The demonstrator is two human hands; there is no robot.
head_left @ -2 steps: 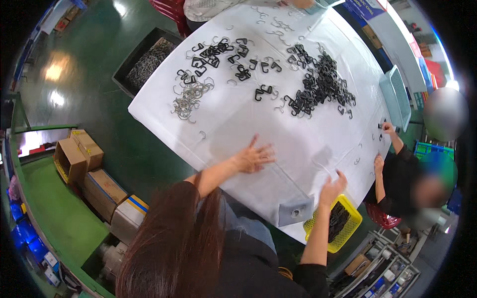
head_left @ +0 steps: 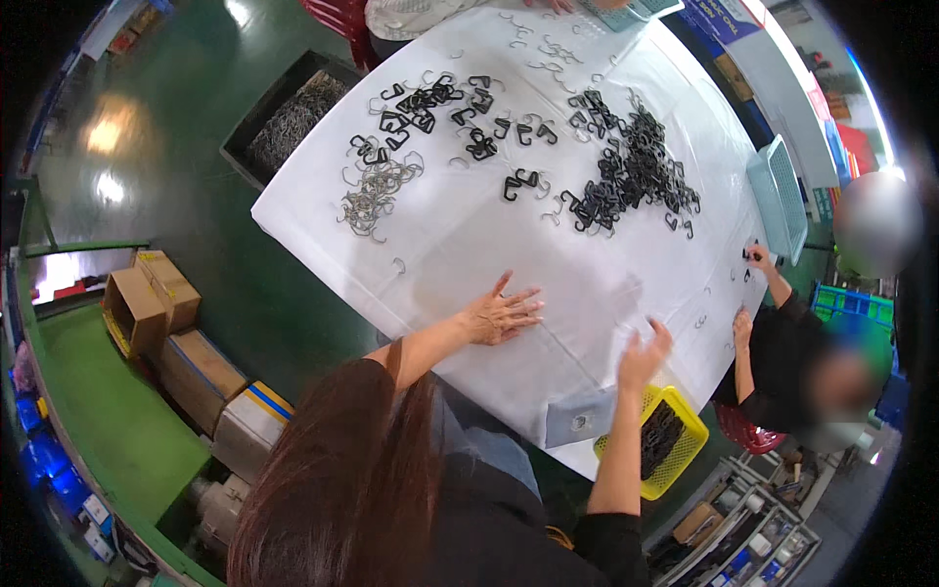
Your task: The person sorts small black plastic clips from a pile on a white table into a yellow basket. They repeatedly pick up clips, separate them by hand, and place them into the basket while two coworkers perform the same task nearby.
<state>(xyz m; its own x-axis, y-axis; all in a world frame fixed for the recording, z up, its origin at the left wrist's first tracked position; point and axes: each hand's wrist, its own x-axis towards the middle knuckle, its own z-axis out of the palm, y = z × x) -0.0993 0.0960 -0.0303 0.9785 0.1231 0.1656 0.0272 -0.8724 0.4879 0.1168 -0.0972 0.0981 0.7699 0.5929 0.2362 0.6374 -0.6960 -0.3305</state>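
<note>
My left hand (head_left: 501, 315) rests on the white-covered table (head_left: 469, 254) with its fingers spread and nothing in it. My right hand (head_left: 644, 357), a little blurred, is over the table's near right part, fingers apart and holding nothing that I can see. Beneath my right forearm stands a yellow plastic basket (head_left: 696, 435) with black pieces (head_left: 661, 438) inside. A flat grey piece (head_left: 577, 419) with a round mark lies left of the basket. Farther off are a large heap of black hook-shaped pieces (head_left: 631, 176), a looser black group (head_left: 421, 108) and a tangle of bare metal hooks (head_left: 377, 196).
A co-worker's hands (head_left: 751, 293) handle small pieces at the right edge, near a pale teal basket (head_left: 778, 196). Another person (head_left: 421, 15) is at the far side. A dark bin of metal hooks (head_left: 298, 122) and cardboard boxes (head_left: 201, 377) stand on the left.
My right hand has shifted slightly left and farther from me. My left hand stays in nearly the same place, still spread on the table.
</note>
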